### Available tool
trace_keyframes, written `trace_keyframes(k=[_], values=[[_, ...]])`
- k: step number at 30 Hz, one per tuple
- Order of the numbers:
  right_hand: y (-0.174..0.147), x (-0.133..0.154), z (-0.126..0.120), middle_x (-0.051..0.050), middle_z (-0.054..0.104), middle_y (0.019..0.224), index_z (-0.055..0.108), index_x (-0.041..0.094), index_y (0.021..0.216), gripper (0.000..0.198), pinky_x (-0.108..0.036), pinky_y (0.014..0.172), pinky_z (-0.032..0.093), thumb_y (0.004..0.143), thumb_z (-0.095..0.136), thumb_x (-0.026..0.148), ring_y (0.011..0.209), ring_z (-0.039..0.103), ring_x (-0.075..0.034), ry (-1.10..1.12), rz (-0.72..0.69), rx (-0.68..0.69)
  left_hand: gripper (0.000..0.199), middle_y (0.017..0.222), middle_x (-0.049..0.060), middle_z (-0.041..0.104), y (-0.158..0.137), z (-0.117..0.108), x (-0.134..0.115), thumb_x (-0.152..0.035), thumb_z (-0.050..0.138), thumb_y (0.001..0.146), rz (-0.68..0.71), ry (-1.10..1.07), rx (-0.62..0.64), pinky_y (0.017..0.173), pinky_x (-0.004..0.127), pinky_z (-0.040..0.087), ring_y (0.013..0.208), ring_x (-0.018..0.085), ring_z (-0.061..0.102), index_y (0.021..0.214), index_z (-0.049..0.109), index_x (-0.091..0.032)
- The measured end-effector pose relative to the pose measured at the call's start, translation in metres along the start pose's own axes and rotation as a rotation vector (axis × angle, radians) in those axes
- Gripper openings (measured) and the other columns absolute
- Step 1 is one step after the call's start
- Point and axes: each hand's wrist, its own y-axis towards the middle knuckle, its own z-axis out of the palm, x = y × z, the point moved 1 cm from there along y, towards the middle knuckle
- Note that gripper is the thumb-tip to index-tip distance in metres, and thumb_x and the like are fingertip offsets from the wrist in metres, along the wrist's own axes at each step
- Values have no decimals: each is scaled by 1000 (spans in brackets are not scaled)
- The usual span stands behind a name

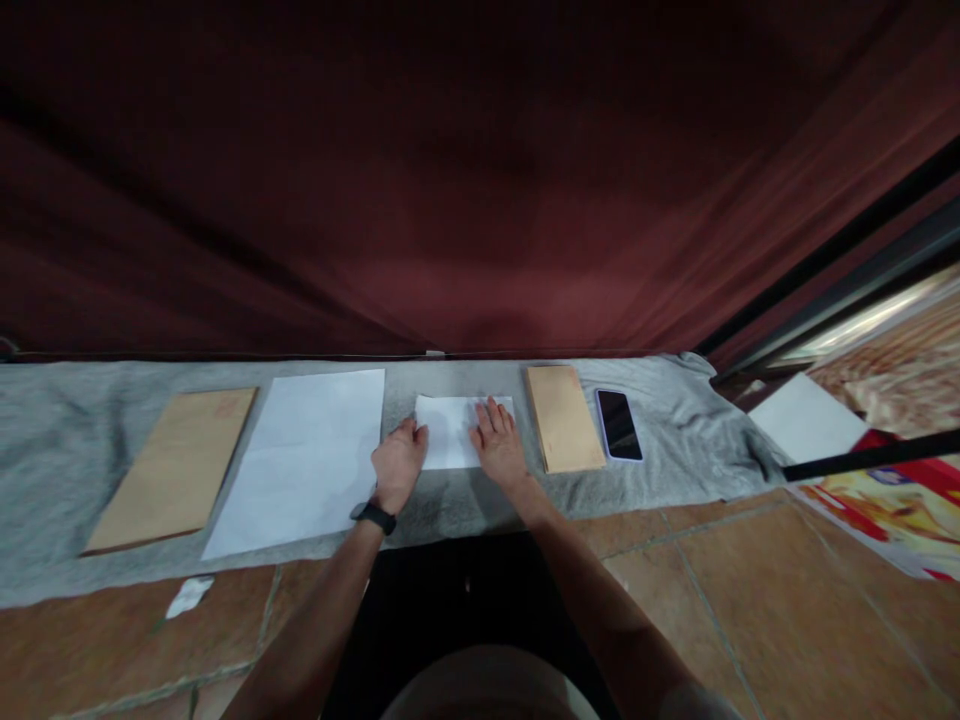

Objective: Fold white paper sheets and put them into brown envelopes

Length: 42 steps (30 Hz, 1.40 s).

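A folded sheet of white paper (450, 430) lies on the grey cloth in front of me. My left hand (400, 460), with a dark watch on its wrist, is closed at the paper's left edge, thumb and curled fingers pinching it. My right hand (499, 442) rests flat on the right part of the paper, fingers stretched out. Left of my hands is a larger stack of white paper (300, 460). To the right lies a small stack of brown envelopes (566, 420).
Large brown envelopes (176, 465) lie at the far left of the grey cloth (675, 440). A phone (619, 425) sits right of the small envelopes. Behind hangs a dark red curtain (480, 200). A paper scrap (189, 596) is on the tiled floor (720, 590); dark metal bars (870, 458) stand at right.
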Motion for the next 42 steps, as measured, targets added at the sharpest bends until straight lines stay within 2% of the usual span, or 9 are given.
trace_keyframes(k=[6, 9, 13, 16, 18, 23, 29, 34, 42], values=[[-9, -4, 9, -15, 38, 163, 43, 18, 154, 51, -52, 121, 31, 107, 43, 37, 150, 36, -29, -32, -9, 14, 39, 96, 14, 75, -1, 1, 0, -43, 40, 101, -27, -39, -4, 80, 38, 51, 94, 31, 72, 116, 65, -18], [-10, -4, 9, -16, 37, 163, 42, 16, 155, 53, -52, 122, 30, 107, 44, 37, 151, 35, -30, -36, -1, 18, 40, 105, 18, 73, -7, -4, -5, -40, 41, 100, 0, -30, -105, 90, 43, 50, 102, 33, 70, 122, 62, -14], [-9, -3, 11, -17, 37, 162, 43, 15, 154, 53, -52, 122, 30, 106, 46, 37, 150, 36, -30, -46, -5, -1, 48, 139, 25, 59, -15, 1, -21, -33, 36, 101, 236, -33, -295, 110, 52, 39, 134, 37, 52, 137, 54, -7], [-10, -3, 13, -17, 38, 162, 44, 16, 154, 52, -53, 122, 30, 106, 45, 36, 150, 37, -30, -52, -9, -19, 53, 160, 19, 41, -12, 19, -34, -31, 34, 102, 468, -85, -260, 121, 50, 28, 152, 33, 31, 149, 45, -9], [-11, -4, 13, -17, 38, 162, 44, 16, 154, 51, -53, 121, 30, 107, 44, 36, 150, 37, -30, -55, -9, -16, 55, 165, 15, 35, -7, 34, -39, -33, 33, 103, 512, -76, -211, 124, 51, 23, 155, 32, 25, 152, 44, -11], [-6, -5, 12, -15, 40, 161, 46, 16, 153, 50, -50, 122, 30, 108, 40, 37, 150, 37, -29, -51, 5, 7, 58, 164, 12, 37, 1, 54, -37, -39, 32, 104, 489, -10, -176, 125, 53, 21, 155, 32, 24, 155, 43, -13], [16, 5, 20, -10, 44, 160, 51, 18, 150, 47, -45, 123, 30, 108, 38, 33, 148, 40, -25, 17, -46, 11, 57, 164, 11, 36, 2, 55, -35, -31, 27, 103, 493, 16, -169, 126, 53, 19, 156, 31, 23, 156, 41, -15], [20, 0, 25, -14, 42, 161, 50, 18, 151, 48, -48, 122, 29, 108, 42, 38, 148, 40, -28, -3, -21, -17, 56, 165, 10, 35, 6, 58, -34, -32, 29, 104, 449, 12, -176, 126, 51, 19, 156, 28, 24, 157, 40, -18], [16, -25, 26, -21, 37, 162, 45, 11, 153, 56, -51, 122, 28, 106, 44, 40, 148, 39, -32, -43, 77, -84, 65, 163, 20, 35, 10, 61, -23, -42, 31, 104, 298, 14, -253, 126, 49, 22, 154, 30, 27, 156, 36, -5]])
